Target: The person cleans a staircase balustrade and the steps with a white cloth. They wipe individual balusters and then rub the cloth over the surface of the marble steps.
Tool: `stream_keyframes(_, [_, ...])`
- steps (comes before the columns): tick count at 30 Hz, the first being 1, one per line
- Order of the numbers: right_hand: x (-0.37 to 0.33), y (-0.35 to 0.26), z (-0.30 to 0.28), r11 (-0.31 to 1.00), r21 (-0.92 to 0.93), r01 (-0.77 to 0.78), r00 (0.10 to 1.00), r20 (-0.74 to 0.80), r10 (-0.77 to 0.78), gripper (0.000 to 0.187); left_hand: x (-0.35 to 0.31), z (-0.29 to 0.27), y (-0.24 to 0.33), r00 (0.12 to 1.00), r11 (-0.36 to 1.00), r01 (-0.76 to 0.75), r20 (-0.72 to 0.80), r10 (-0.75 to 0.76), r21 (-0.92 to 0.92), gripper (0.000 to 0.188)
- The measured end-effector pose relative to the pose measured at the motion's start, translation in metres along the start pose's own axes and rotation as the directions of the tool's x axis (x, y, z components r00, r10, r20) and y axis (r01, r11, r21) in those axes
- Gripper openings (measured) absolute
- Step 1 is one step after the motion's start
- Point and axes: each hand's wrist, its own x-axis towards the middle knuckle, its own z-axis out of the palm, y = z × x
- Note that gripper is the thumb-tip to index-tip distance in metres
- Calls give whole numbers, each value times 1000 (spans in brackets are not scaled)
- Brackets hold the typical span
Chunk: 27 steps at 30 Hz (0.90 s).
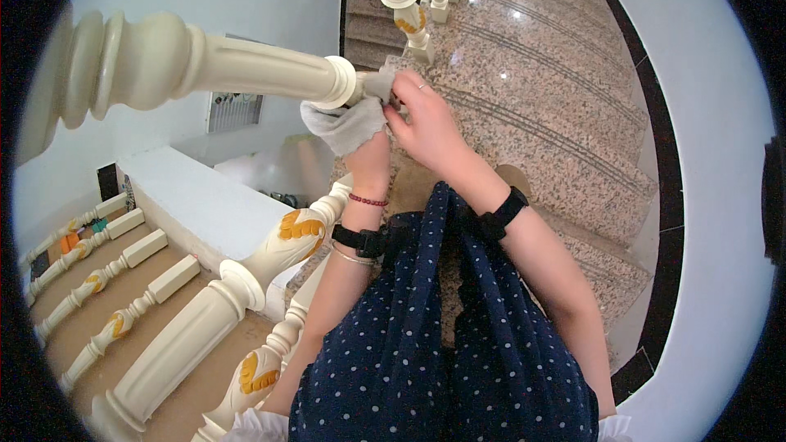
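Note:
A grey cloth lies bunched against the narrow end of a cream baluster, which runs in from the upper left. My left hand reaches up beneath the cloth, and its fingers are hidden in the folds. From the right, my right hand meets the same cloth beside the baluster. Its thumb and fingers are bent together on the cloth's edge, with a thin ring on one finger. The two hands are close together, the right one slightly higher in the picture.
Speckled stone steps with dark grooved lines curve around on the right, along a white wall with black skirting. More cream balusters with gold leaf decoration stand below left. A white ledge lies beyond them. My dark dotted skirt fills the lower middle.

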Motion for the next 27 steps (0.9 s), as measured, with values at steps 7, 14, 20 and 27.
stream_keyframes(7, [-7, 9, -5, 999, -21, -41, 995, 88, 43, 18, -1, 6, -9, 987, 963, 136, -46, -151, -234, 20])
stream_keyframes(14, [9, -19, -3, 999, 21, 45, 997, 58, -46, 19, -3, -3, -14, 996, 989, -85, -20, 88, 121, 19])
stream_keyframes(20, [-9, 14, 3, 983, 67, -172, 984, 57, 169, 29, -10, 8, -17, 954, 946, 273, 171, -244, -175, 20])
stream_keyframes(27, [6, -26, -2, 985, 72, 159, 987, -19, -158, 34, -2, -4, -34, 997, 991, -69, -14, 71, 113, 36])
